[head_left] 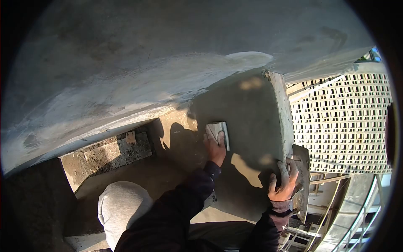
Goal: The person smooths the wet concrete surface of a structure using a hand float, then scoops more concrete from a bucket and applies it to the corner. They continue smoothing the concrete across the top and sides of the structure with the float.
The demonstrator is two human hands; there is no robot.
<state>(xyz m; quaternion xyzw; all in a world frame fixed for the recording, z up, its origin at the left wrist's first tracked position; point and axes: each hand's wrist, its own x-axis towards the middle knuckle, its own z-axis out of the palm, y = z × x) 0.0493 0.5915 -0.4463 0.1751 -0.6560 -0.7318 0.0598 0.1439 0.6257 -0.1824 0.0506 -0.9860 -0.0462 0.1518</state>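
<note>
My left hand (215,149) is closed on a pale, flat scraper (220,131) with a straight, wide edge on its right side. The scraper lies against a smooth grey plastered face (247,113). At the right, my right hand (284,181) has its fingers bent at the side of a worn, mortar-stained board (301,185). It appears to grip that board beside the corner of the plastered face, though the board hides part of the hold.
A large grey wall (168,33) with a whitish band slopes overhead. A rough concrete ledge (109,157) is at the left. The plastered edge (282,109) ends before a white lattice-block wall (340,122). Poles (325,210) stand below it. A light grey fabric shape (121,210) fills the lower left.
</note>
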